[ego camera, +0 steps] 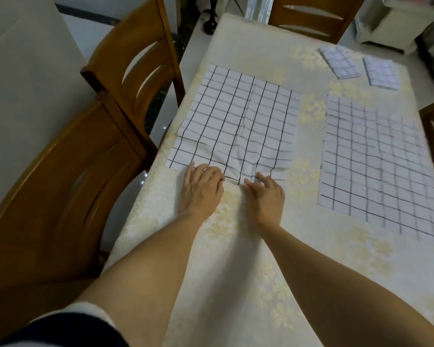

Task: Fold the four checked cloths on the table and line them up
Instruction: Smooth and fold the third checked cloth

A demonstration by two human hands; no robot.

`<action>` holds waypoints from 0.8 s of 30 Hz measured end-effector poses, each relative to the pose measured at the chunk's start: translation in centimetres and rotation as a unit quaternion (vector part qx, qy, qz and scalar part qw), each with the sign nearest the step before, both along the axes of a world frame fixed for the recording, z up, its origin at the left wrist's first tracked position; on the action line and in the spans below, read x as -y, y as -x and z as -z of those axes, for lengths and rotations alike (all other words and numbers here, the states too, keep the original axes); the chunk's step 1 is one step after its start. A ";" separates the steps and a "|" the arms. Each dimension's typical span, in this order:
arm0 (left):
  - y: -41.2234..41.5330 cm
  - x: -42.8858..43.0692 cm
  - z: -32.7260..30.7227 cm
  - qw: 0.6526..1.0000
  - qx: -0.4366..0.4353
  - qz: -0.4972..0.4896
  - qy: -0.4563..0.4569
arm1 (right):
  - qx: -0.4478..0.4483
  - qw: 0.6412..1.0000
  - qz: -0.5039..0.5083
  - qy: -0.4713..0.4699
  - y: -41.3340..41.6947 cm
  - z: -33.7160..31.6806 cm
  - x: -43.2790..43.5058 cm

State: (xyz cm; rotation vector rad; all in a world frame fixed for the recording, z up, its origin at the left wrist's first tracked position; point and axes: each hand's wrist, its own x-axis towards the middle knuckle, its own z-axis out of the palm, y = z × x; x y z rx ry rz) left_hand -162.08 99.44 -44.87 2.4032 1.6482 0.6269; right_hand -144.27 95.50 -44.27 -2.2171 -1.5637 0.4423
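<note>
While stretched forward palms-down, left hand (202, 187), right hand (264, 194) pinch checked cloth (238, 121) near edge.

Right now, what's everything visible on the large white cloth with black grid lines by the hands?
The large white cloth with black grid lines lies unfolded and mostly flat on the cream patterned tablecloth, left side. Thin fabric, centre crease, wrinkles bunched at the near edge, where the left hand and right hand grip its hem close together.
</note>
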 end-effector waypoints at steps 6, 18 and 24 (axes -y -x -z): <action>0.1 5.6 -1.2 0.998 0.016 0.063 -0.020 | 0.021 0.999 -0.025 0.015 -0.7 -3.5 6.4; 3.4 22.3 -1.5 0.993 -0.045 0.110 0.012 | 0.000 0.999 -0.042 0.029 3.2 -4.3 23.6; 2.5 29.2 -3.3 0.975 -0.170 0.089 0.115 | 0.018 0.999 -0.017 0.049 4.4 -5.2 30.0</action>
